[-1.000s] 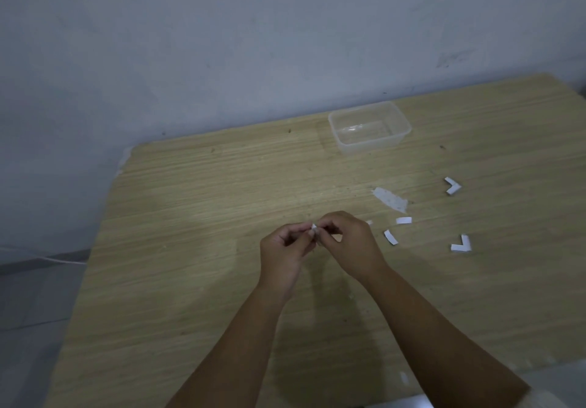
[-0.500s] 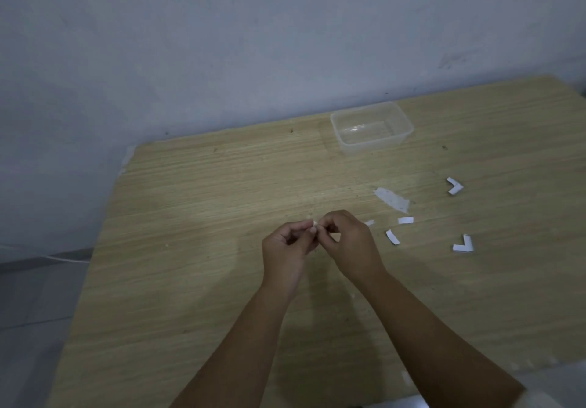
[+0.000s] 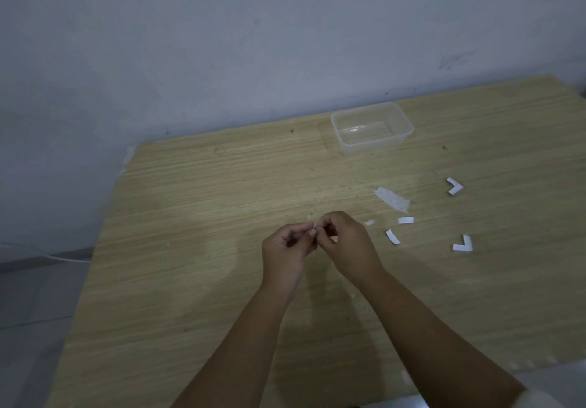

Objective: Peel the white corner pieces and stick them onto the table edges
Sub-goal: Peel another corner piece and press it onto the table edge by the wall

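Wood-grain worktop (image 3: 196,249) fills my view, set against a pale wall. I see both hands raised over its middle, fingertips meeting: the left hand (image 3: 287,249) and the right hand (image 3: 347,244) are pinched together on one small white corner piece (image 3: 314,225), of which only a sliver shows between the fingers. I cannot tell whether its backing has come away. To the right of the hands lie two more L-shaped corner pieces, one farther back (image 3: 454,185) and one nearer (image 3: 463,244), well apart from each other. Between them and the hands sit small white strips (image 3: 392,236) and a larger torn scrap (image 3: 393,199), all flat on the wood. A clear plastic tub (image 3: 372,128) stands near the far edge, close to the wall, with nothing visible in it.
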